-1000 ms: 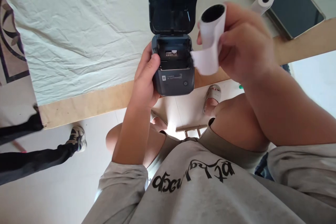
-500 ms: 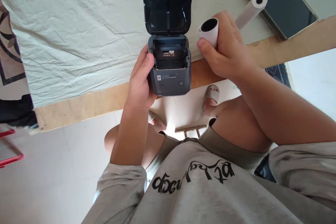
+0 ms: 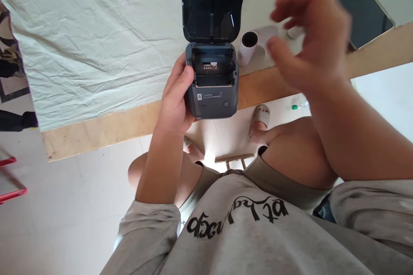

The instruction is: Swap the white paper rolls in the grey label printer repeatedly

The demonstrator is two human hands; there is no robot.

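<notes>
My left hand point(image 3: 176, 94) grips the left side of a small dark label printer point(image 3: 209, 109) at the table's edge, thumb on its rim. The printer's black lid point(image 3: 211, 13) is swung up, and the paper bay inside shows a small printed sticker but no roll. Just right of the printer, a white paper roll point(image 3: 245, 55) with a dark hollow core stands on the table. My right hand point(image 3: 318, 38), blurred by motion, hovers with fingers apart and nothing visible in them. Behind its fingers, a second white roll point(image 3: 294, 32) is mostly hidden.
A smartphone point(image 3: 368, 4) lies at the upper right, partly covered by my right hand. A pale wrinkled cloth point(image 3: 97, 43) spreads over the table, leaving a bare wooden edge point(image 3: 106, 126). Red bars point(image 3: 13, 195) stand at the lower left.
My right hand has set down the white roll beside the printer, let go and moved up to the right, near the second roll. The printer has shifted slightly right.
</notes>
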